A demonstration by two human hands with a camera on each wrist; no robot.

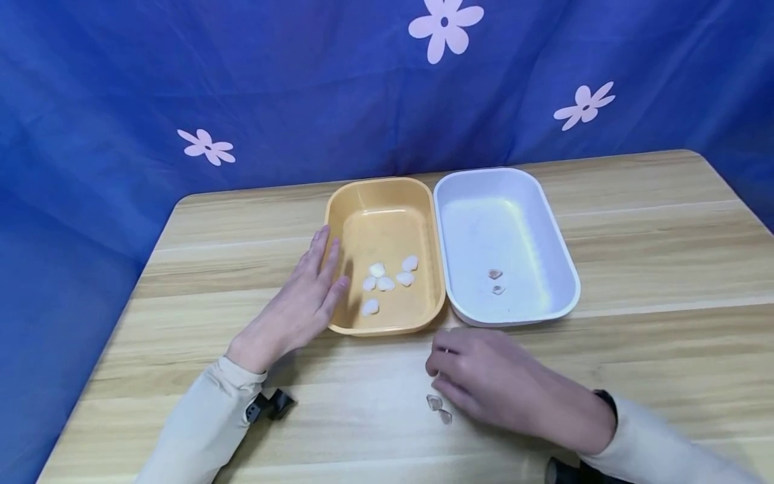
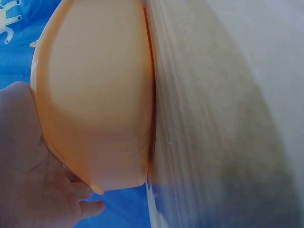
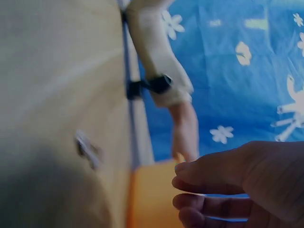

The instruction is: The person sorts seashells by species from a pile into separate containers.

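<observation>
My left hand [image 1: 296, 302] rests with extended fingers on the left rim of the tan tray [image 1: 387, 324]; the left wrist view shows the fingers along the tray's edge [image 2: 95, 95]. Several white shell-like pieces [image 1: 385, 284] lie in that tray. Over the table just before the trays is my right hand [image 1: 484, 376], thumb and fingertips brought together. A small pale shell-like piece [image 3: 179, 157] peeks out at the fingertips, mostly hidden. Below this hand lie two brownish shell-like pieces [image 1: 434, 402] on the table. The white tray [image 1: 514, 317] holds two more brownish pieces [image 1: 495, 274].
The two trays stand side by side on a wood-grain table [image 1: 211, 269]. Behind the table hangs a blue curtain [image 1: 302, 87] with pale flowers. A black wrist camera [image 1: 272, 405] projects beneath the left sleeve.
</observation>
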